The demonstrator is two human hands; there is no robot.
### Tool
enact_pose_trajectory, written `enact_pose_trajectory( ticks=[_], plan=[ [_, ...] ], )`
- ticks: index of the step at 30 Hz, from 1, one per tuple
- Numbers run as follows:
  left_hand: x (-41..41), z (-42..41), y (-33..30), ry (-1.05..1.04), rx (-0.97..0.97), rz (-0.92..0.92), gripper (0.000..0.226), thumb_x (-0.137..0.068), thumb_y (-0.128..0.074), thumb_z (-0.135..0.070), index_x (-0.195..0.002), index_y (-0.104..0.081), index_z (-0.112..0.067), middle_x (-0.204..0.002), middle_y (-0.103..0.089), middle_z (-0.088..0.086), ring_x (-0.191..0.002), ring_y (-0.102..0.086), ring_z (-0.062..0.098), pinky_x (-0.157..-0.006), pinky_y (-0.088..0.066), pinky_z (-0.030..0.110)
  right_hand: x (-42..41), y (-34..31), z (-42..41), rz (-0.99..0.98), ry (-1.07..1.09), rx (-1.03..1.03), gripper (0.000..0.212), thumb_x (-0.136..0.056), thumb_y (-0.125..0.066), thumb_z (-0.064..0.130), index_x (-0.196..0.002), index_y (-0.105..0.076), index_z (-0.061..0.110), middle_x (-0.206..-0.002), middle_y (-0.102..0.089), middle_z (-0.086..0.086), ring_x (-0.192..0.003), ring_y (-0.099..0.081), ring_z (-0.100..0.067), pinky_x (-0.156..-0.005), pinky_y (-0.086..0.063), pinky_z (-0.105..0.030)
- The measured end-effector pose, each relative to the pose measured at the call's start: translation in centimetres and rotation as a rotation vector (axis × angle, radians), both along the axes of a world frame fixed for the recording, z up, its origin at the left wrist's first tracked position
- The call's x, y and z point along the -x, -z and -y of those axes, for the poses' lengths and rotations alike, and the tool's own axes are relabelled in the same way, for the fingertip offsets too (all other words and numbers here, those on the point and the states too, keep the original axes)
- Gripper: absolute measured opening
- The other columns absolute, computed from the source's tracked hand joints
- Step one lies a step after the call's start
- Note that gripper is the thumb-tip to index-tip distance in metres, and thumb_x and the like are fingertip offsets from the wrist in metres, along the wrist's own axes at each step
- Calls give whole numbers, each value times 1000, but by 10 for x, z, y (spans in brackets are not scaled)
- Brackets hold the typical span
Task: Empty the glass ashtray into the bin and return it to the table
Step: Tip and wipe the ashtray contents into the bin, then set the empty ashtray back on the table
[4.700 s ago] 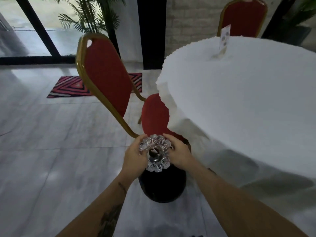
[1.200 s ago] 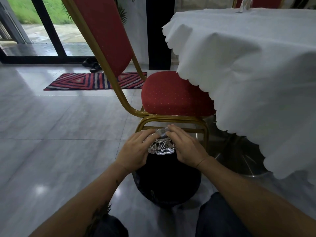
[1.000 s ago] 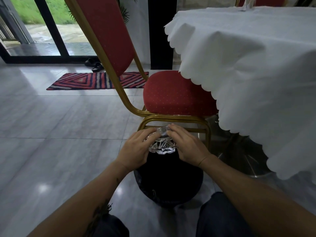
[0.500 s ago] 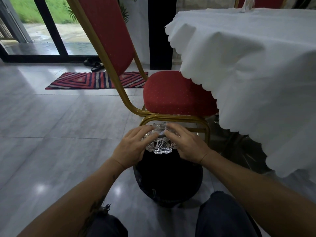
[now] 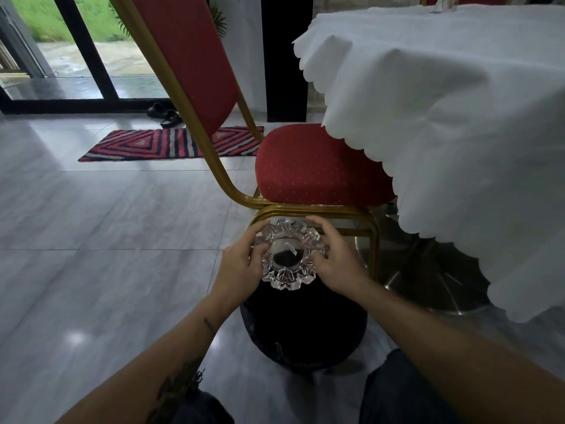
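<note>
I hold the glass ashtray [image 5: 287,254] open side up over the black bin [image 5: 302,325], left hand [image 5: 241,264] and right hand [image 5: 333,261] each clasping an opposite side of its scalloped rim. I judge it thick cut glass: heavy, rigid, slick, likely to chip if dropped. The notched rim is the best purchase. A dark patch and a pale fleck show in the bowl; residue or the bin seen through the glass, I cannot tell. The red chair [image 5: 318,166] with its gilt frame stands just beyond; the table [image 5: 458,102] and its hanging white cloth crowd the right.
</note>
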State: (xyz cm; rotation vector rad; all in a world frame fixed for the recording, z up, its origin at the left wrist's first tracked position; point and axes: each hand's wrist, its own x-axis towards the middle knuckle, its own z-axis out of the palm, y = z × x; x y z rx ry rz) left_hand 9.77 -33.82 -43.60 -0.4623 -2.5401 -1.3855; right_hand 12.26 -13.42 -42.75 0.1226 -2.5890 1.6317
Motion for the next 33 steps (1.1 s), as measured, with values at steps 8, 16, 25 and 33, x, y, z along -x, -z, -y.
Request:
enact_pose_trajectory(
  ticks=[8,16,25,33],
  plan=[
    [13,-3,13,-86,-23,206,39,-101,-52,-14,-137,-58,-30,-98,-73,4,-81,-69,25,-77,-60,41,14,26,1,89,5,62,66,-96,-46,-1,-142,-42,45,-100,-71,11,-45,-35,-12,-41,-32,-26],
    [-4,11,-99,-132,23,308,38,-101,-51,-10,-135,-61,-25,-111,-66,-13,-92,-64,2,-84,-49,11,7,-91,21,213,-6,37,56,-95,-50,-1,-142,-48,28,-136,-57,10,-118,-57,-3,-104,-47,-27],
    [-14,18,-315,-177,-23,375,36,-101,-52,-12,-134,-62,-21,-119,-73,6,-96,-71,15,-95,-56,32,3,-303,24,224,13,27,54,-90,-53,-4,-133,-58,29,-97,-65,19,-81,-60,17,-78,-49,-11],
    [-23,-34,-457,-96,-80,369,35,-99,-55,-15,-132,-64,-25,-119,-74,4,-101,-70,29,-94,-56,42,-19,-451,-27,244,119,-50,49,-91,-53,6,-131,-55,34,-83,-67,5,-65,-60,-1,-62,-48,-19]
  ],
)
